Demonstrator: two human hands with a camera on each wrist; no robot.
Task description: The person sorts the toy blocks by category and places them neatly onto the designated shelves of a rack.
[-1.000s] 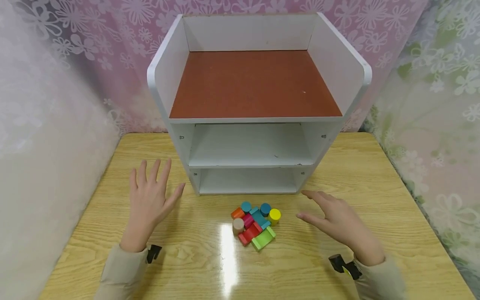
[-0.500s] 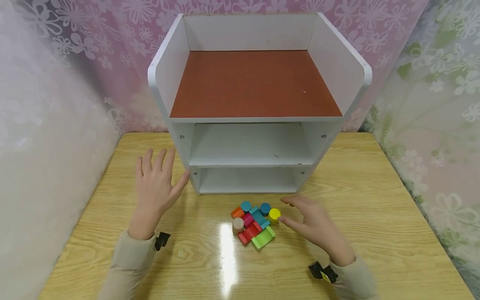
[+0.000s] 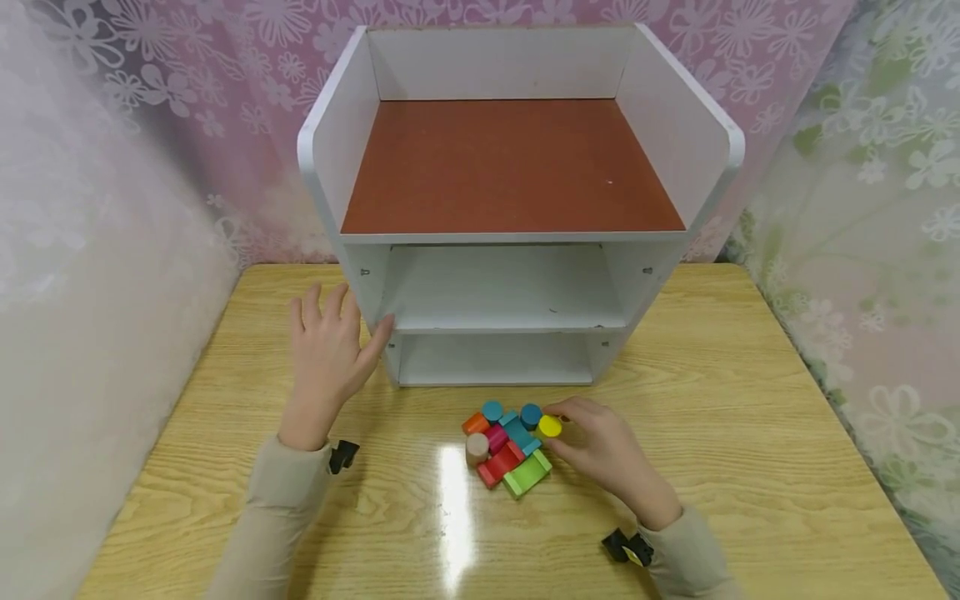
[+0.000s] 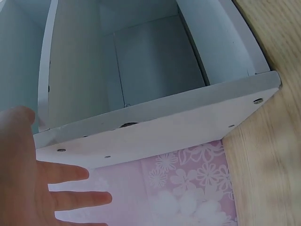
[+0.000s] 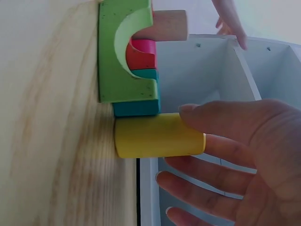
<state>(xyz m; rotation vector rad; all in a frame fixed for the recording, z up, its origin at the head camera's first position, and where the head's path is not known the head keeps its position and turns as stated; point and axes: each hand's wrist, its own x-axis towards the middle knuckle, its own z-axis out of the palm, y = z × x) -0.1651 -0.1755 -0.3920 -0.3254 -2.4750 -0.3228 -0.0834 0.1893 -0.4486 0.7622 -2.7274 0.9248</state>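
A yellow cylinder block stands on the table at the right end of a cluster of coloured blocks. My right hand pinches it between thumb and fingers; in the right wrist view the thumb lies on the yellow block, whose base still meets the table. Beside it are a dark blue cylinder, a teal arch block and a green arch block. My left hand is spread at the left side of the white shelf unit, thumb by its front edge, holding nothing.
Also in the cluster are a light blue cylinder, an orange block, a magenta block, a red arch block and a plain wooden cylinder. The shelf's brown top has raised sides. Floral curtains surround the table.
My right hand has moved left to the yellow cylinder and closed its thumb and fingers around it. My left hand has moved forward and right to the shelf unit's side.
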